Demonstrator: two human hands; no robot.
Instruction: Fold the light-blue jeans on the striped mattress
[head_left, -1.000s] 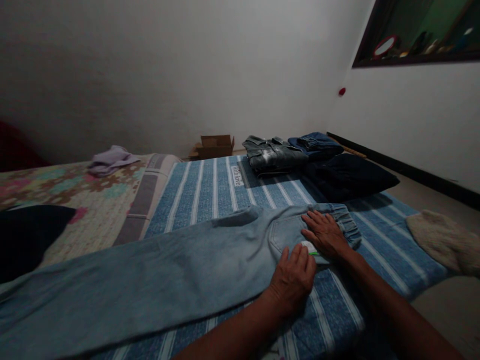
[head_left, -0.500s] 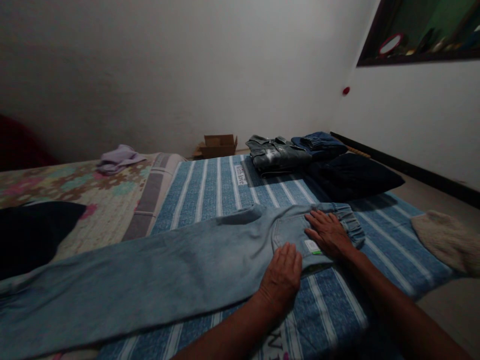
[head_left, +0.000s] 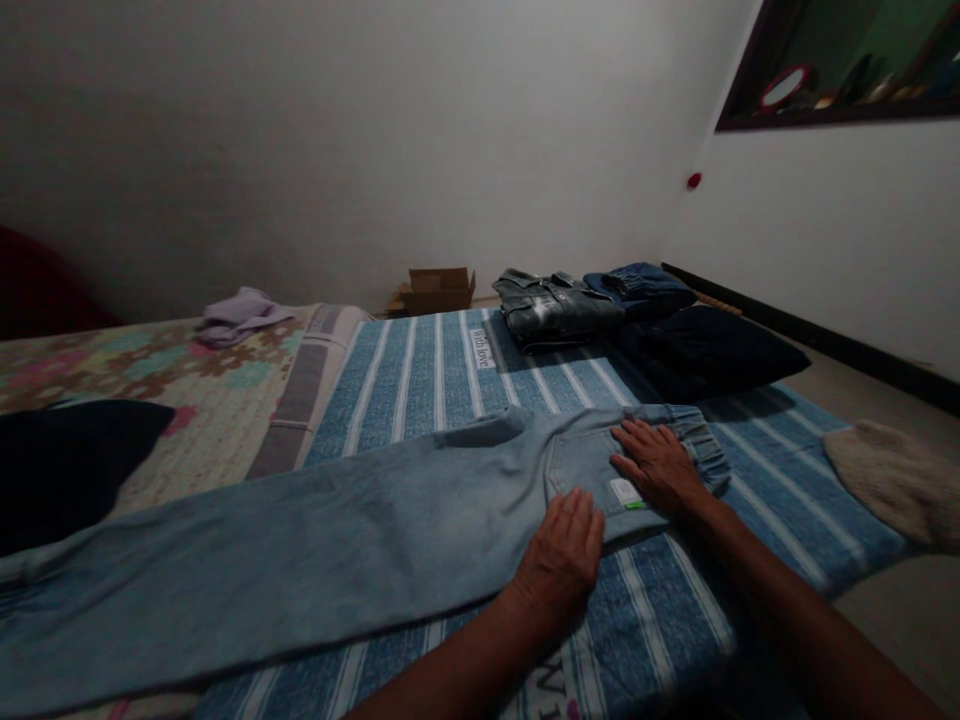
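Along the near edge of the pale blue jeans [head_left: 337, 550], the left hand [head_left: 561, 545] lies with its fingers together on the denim; whether its thumb grips from underneath cannot be told. A second ago it covered the white label [head_left: 625, 493]; now it has slid toward the legs, leaving that label fully in view, and the edge beside it, slightly gaping half a second ago, looks closer to flat. Just beyond, the right hand [head_left: 660, 470] stays palm down, fingers slightly spread, over the back pocket [head_left: 585, 455] next to the elastic waistband [head_left: 701, 445]. This suggests one end is being held steady while the other hand smooths. The jeans stretch leftward across the blue striped sheet [head_left: 420, 370], legs lying one over the other. Farther off sit a dark folded garment [head_left: 712, 350], a folded grey denim jacket [head_left: 559, 305] and, by the wall, a cardboard box [head_left: 439, 292].
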